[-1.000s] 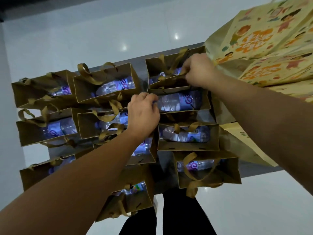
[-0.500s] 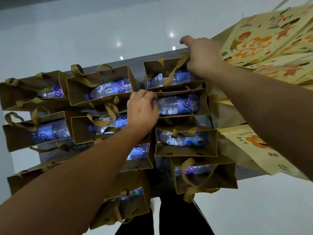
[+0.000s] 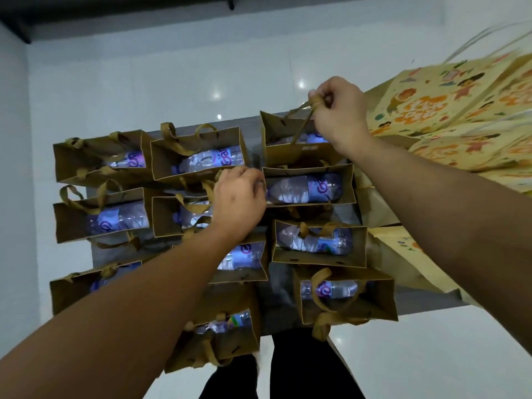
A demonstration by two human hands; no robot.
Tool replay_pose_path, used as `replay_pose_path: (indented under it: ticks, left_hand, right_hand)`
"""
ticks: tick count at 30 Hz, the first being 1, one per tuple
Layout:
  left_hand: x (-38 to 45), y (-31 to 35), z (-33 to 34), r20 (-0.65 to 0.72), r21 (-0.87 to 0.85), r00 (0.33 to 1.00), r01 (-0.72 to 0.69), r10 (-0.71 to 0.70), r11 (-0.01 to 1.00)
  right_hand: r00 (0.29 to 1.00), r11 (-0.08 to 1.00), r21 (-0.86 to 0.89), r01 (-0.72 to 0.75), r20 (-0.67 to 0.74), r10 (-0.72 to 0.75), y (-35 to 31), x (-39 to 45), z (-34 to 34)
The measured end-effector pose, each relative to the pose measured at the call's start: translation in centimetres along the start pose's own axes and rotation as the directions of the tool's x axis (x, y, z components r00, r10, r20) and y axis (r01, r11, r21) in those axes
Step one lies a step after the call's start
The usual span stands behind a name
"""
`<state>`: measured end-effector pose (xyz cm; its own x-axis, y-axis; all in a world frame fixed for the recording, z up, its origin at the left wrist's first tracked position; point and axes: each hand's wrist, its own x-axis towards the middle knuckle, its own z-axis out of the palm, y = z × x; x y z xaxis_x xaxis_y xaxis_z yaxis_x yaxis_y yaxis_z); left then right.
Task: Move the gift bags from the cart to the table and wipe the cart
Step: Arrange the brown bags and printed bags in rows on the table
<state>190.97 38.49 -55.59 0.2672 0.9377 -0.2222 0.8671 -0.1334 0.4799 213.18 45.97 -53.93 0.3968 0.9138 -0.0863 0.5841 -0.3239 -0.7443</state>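
The right hand [image 3: 338, 116] pinches the far bag's [image 3: 288, 151] handles together for lifting, while the left hand [image 3: 239, 197] curls over another bag's [image 3: 309, 188] edge, its grip hidden.

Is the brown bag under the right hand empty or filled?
Filled: a water bottle lies inside the brown bag whose handles the right hand grips.

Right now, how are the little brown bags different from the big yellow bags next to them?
The brown bags are plain and stand open, each showing a water bottle. The yellow bags are bigger, printed with cartoons, and lie flat and stacked. Both sit on the grey cart top.
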Motion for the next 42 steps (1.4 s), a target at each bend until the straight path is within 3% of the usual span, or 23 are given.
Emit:
replay_pose_path:
  ticks: [10, 20, 25, 38, 42]
  left_hand:
    - [-3.4, 2.4, -7.9, -0.040, 0.024, 0.999, -0.006, 0.007, 1.000]
    - [-9.5, 5.9, -17.6, -0.137, -0.300, 0.989, 0.006, -0.050, 0.954]
    - [-14.8, 4.3, -18.5, -0.014, -0.390, 0.999, 0.027, -0.035, 0.920]
    - [-25.7, -6.8, -11.6, 0.342, -0.131, 0.939, 0.097, -0.047, 0.987]
    - [-27.5, -9.0, -9.9, 0.390, -0.052, 0.917, 0.111, -0.082, 0.992]
  right_hand:
    - [0.985, 0.985, 0.097, 0.143, -0.108, -0.132, -9.4, -4.2, -7.4]
    - [0.945, 0.956, 0.133, 0.262, -0.238, -0.226, -21.6, -16.0, -14.3]
    - [0.957, 0.954, 0.203, 0.220, -0.234, -0.171, -23.2, -22.4, -13.4]
    - [0.993, 0.971, 0.239, -0.023, -0.109, 0.050, -17.4, -37.0, -7.1]
    - [0.991, 0.960, 0.274, -0.064, -0.100, 0.094, -15.7, -39.5, -6.4]
